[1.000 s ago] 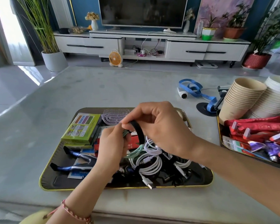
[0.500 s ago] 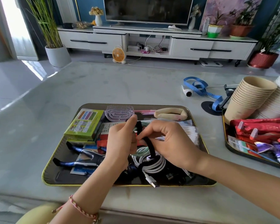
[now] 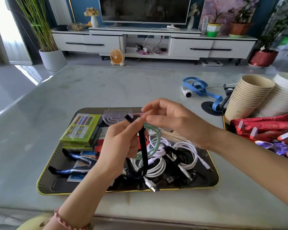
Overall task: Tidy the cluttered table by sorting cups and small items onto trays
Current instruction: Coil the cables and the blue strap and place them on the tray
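Note:
A black tray with a gold rim (image 3: 45,185) lies in front of me, holding coiled white cables (image 3: 155,165), a green box (image 3: 81,128), blue-handled pliers (image 3: 76,159) and a lilac brush (image 3: 116,114). My left hand (image 3: 121,143) is raised above the tray and pinches a black strap (image 3: 142,146) together with a mint-green cable (image 3: 154,131); the strap hangs down in a loop. My right hand (image 3: 175,120) hovers just right of the strap's top end, fingers loosely spread, holding nothing.
A second tray (image 3: 224,120) at the right edge carries red sachets (image 3: 266,128) and stacked paper cups (image 3: 249,97). A blue measuring tape (image 3: 200,87) and a black stand base (image 3: 209,108) lie on the marble table behind it.
My right hand has let go of the black strap and lifted away to the right. My left hand has risen with the strap and the mint cable.

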The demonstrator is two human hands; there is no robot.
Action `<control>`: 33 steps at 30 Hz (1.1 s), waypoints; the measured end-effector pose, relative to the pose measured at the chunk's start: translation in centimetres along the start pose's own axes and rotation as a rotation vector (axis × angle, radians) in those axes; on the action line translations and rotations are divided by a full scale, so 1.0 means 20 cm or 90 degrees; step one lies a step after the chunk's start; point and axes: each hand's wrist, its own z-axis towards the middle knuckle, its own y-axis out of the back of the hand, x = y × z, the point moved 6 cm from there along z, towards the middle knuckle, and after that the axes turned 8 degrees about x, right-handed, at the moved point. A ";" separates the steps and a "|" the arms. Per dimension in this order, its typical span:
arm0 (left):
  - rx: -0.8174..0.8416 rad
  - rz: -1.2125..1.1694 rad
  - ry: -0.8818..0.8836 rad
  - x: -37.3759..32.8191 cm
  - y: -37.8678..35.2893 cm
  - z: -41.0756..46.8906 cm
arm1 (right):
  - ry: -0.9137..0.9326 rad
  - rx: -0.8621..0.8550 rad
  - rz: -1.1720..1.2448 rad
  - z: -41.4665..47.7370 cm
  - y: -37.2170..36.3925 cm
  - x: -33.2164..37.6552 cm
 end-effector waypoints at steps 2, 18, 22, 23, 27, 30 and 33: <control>-0.002 0.017 -0.017 0.00 -0.01 -0.01 | -0.045 0.082 -0.003 0.01 -0.06 -0.03; -0.087 -0.021 0.041 0.02 0.03 -0.02 | -0.108 0.168 -0.052 0.09 -0.13 -0.09; -0.118 -0.020 0.026 0.02 0.04 -0.02 | -0.144 0.171 0.037 0.10 -0.13 -0.11; -0.120 0.005 0.017 0.02 0.04 -0.02 | -0.164 0.182 0.062 0.09 -0.14 -0.12; -0.120 0.126 -0.058 -0.02 0.03 -0.03 | -0.214 0.197 0.159 0.07 -0.14 -0.13; -0.124 0.151 -0.096 -0.05 0.03 -0.03 | -0.219 0.205 0.195 0.06 -0.16 -0.14; -0.095 0.151 -0.123 -0.07 0.00 -0.05 | -0.249 0.243 0.242 0.05 -0.18 -0.16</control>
